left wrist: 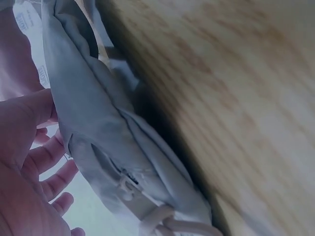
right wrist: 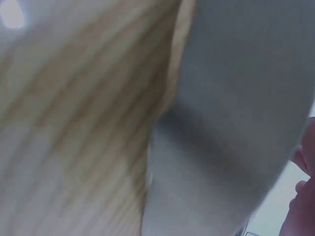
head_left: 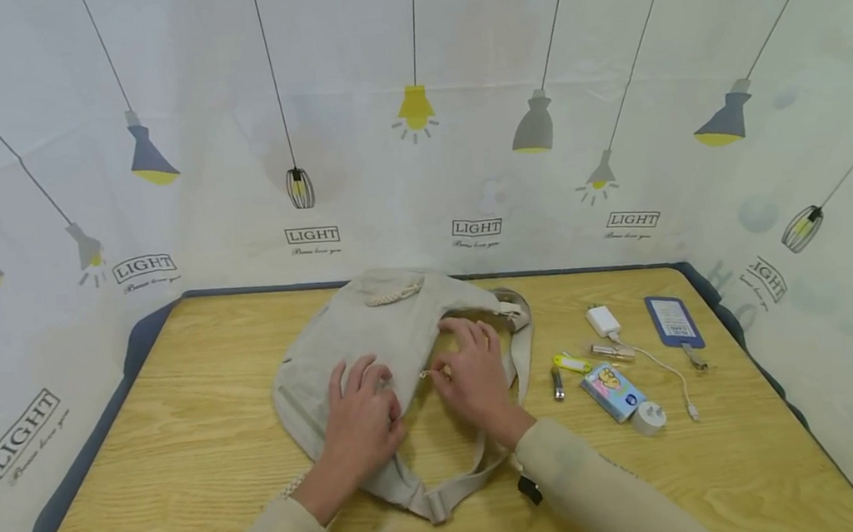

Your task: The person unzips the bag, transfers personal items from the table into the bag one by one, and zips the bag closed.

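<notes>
A light grey-beige fabric bag (head_left: 393,323) lies on the table, its braided cord loop at the far end and its strap (head_left: 455,493) curving round the right side. My left hand (head_left: 363,417) rests on the near part of the bag, fingers loosely bent and spread. In the left wrist view, fingertips of that hand touch the bag's fabric (left wrist: 93,98). My right hand (head_left: 473,375) is at the bag's right edge, thumb and finger pinching a small pale zipper pull (head_left: 426,374). In the right wrist view, a wide grey strap (right wrist: 221,123) covers much of the scene.
Right of the bag lie a white charger (head_left: 603,320) with cable, a blue card holder (head_left: 674,322), a small clear tube (head_left: 612,352), a yellow-green tag (head_left: 572,362), a nail clipper (head_left: 558,383), a blue cartoon packet (head_left: 613,391) and a round white plug (head_left: 648,418). A printed curtain (head_left: 421,191) encloses the table.
</notes>
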Demonstrator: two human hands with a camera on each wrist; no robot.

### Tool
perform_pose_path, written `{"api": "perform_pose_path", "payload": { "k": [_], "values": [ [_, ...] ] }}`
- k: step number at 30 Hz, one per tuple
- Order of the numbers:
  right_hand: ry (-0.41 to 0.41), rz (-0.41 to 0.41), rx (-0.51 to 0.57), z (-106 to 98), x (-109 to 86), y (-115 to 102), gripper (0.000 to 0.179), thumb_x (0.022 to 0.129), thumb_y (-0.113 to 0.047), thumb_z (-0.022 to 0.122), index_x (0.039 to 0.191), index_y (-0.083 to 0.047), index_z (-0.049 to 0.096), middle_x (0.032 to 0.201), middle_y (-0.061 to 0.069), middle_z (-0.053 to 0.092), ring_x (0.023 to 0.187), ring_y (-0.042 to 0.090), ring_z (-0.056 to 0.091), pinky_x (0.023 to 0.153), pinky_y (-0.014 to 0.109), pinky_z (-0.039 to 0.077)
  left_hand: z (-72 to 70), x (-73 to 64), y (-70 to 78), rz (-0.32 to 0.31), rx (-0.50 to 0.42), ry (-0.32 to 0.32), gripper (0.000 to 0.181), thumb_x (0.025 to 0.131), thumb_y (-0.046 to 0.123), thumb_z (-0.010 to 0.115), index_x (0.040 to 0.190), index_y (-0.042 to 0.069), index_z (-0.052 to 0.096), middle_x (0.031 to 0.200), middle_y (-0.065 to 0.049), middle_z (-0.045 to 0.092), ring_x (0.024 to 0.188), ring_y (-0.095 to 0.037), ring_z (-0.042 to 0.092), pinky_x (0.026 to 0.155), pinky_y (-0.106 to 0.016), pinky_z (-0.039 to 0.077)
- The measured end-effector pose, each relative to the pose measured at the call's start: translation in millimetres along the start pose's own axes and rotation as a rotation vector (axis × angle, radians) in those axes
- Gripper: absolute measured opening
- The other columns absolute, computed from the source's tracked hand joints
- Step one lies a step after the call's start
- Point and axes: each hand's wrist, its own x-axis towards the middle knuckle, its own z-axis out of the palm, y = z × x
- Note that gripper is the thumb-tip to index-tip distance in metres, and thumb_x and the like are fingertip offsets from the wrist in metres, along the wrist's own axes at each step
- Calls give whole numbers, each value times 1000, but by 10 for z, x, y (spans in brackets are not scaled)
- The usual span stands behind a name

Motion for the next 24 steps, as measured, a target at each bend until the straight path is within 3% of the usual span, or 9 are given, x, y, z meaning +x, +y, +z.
{"api": "perform_pose_path", "payload": {
  "k": [10, 14, 18, 24],
  "values": [
    [31, 66, -35, 8, 61, 145, 16, 79, -25, 76, 64, -22, 72, 131, 4, 57, 125, 25, 48, 107, 53, 29, -8, -12, 4, 34, -3, -2, 20, 66, 19, 73, 54, 24, 57, 112, -2, 61, 133, -29, 44, 112, -60, 23],
    [24, 79, -27, 6, 68, 151, 16, 79, -25, 76, 64, -21, 72, 132, 4, 57, 125, 26, 49, 107, 53, 30, 0, 34, 10, 35, 25, -51, 17, 66, 21, 72, 59, 24, 57, 118, -3, 60, 137, -30, 40, 112, -59, 24],
    [3, 98, -26, 6, 72, 155, 16, 80, -25, 76, 65, -21, 72, 132, 4, 56, 126, 25, 48, 107, 53, 29, 4, 174, 36, 30, 84, -130, 13, 70, 28, 74, 71, 23, 62, 129, -6, 56, 143, -30, 32, 113, -59, 24],
    [-27, 107, -17, 22, 65, 146, 15, 81, -25, 75, 68, -19, 72, 132, 5, 56, 128, 24, 47, 107, 53, 30, 20, 477, 95, 30, 176, -199, 26, 75, 38, 76, 86, 15, 69, 138, -9, 51, 147, -30, 25, 115, -59, 22]
  ]
}}
